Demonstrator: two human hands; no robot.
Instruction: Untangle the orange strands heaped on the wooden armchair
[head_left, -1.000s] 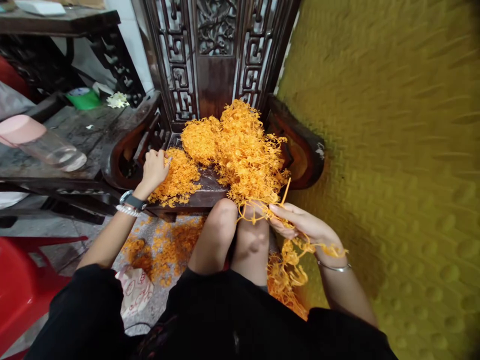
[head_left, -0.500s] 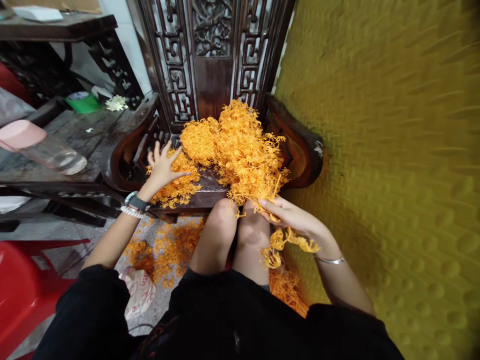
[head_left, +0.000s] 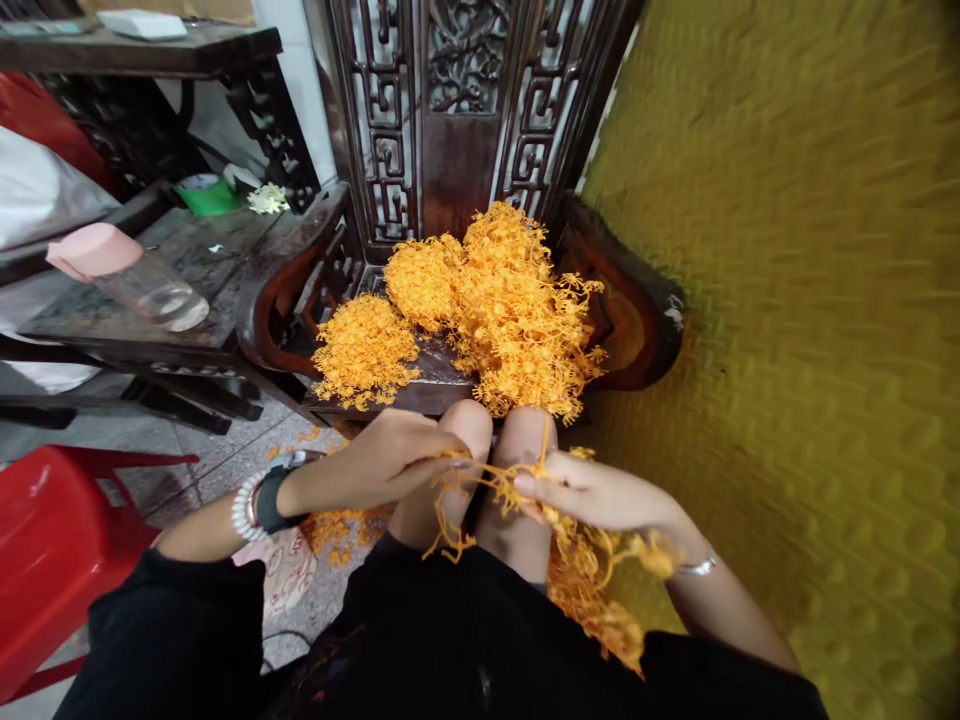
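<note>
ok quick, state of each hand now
left hand: closed, pinching tangled orange strands
right hand: closed, pinching tangled orange strands

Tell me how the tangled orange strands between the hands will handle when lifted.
The tangled orange strands are probably floppy: they hang limply below the right hand. They are likely light for their bulk, since the heap sits puffy on the dark wooden seat. They will probably snag, as loose ends cling together in clumps.
</note>
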